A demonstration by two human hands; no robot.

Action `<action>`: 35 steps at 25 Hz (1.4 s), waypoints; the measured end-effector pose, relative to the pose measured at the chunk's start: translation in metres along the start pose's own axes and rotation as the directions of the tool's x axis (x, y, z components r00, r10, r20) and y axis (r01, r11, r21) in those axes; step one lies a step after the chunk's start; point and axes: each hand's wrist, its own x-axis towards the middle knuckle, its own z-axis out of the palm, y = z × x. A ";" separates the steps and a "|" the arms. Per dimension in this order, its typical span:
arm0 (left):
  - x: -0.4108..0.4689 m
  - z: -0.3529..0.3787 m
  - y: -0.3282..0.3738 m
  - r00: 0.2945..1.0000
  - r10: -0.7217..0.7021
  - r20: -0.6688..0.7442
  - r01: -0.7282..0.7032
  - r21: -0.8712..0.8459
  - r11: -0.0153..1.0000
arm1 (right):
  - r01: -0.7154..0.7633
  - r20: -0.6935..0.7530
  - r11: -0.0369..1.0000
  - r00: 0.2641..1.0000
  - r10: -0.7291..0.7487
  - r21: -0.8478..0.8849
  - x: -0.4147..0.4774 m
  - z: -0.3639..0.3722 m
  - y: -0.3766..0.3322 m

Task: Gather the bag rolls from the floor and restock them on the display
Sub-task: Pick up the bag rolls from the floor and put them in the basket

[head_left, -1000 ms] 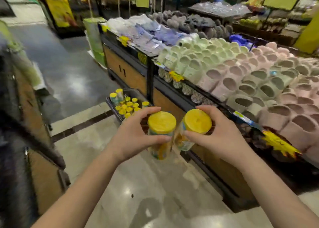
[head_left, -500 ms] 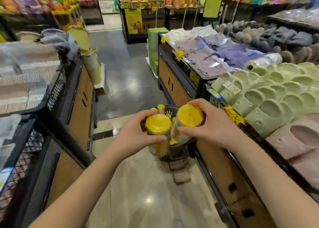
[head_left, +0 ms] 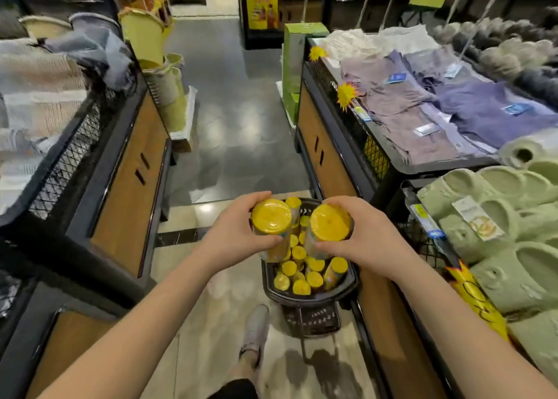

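My left hand [head_left: 234,235] grips one yellow bag roll [head_left: 271,222] upright, its round end facing me. Beside it, my right hand [head_left: 367,240] grips a second yellow bag roll [head_left: 329,223]. Both rolls hang just above a black wire basket stand [head_left: 351,281] on the floor, against the right-hand display. Several more yellow rolls [head_left: 302,275] stand packed on end inside that basket. The lower parts of the two held rolls are partly hidden by my fingers.
A display with folded shirts [head_left: 422,105] and green slippers [head_left: 498,217] runs along the right. A mesh-sided bin unit [head_left: 99,169] lines the left. The tiled aisle [head_left: 235,117] runs ahead between them. My shoe [head_left: 256,329] is beside the basket's foot.
I have stepped closer along the aisle, and the basket stand now lies directly under my hands. Both hands keep the same hold on their rolls.
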 end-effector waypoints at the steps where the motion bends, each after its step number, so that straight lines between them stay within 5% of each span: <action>1: 0.023 0.002 -0.012 1.000 0.007 0.007 -0.007 0.008 1.000 | -0.021 0.015 1.000 1.000 0.021 -0.003 0.022 0.004 0.008; 10: 0.217 0.047 -0.155 0.971 -0.058 0.231 0.057 0.010 0.998 | -0.197 0.161 0.978 0.965 0.207 -0.071 0.224 0.071 0.099; 22: 0.313 0.252 -0.395 0.934 -0.234 0.272 0.198 0.153 0.968 | -0.328 0.185 0.940 0.922 0.339 -0.089 0.331 0.288 0.322; 35: 0.310 0.286 -0.440 0.911 -0.314 0.268 0.243 0.267 0.933 | -0.438 0.261 0.891 0.852 0.454 -0.118 0.350 0.385 0.365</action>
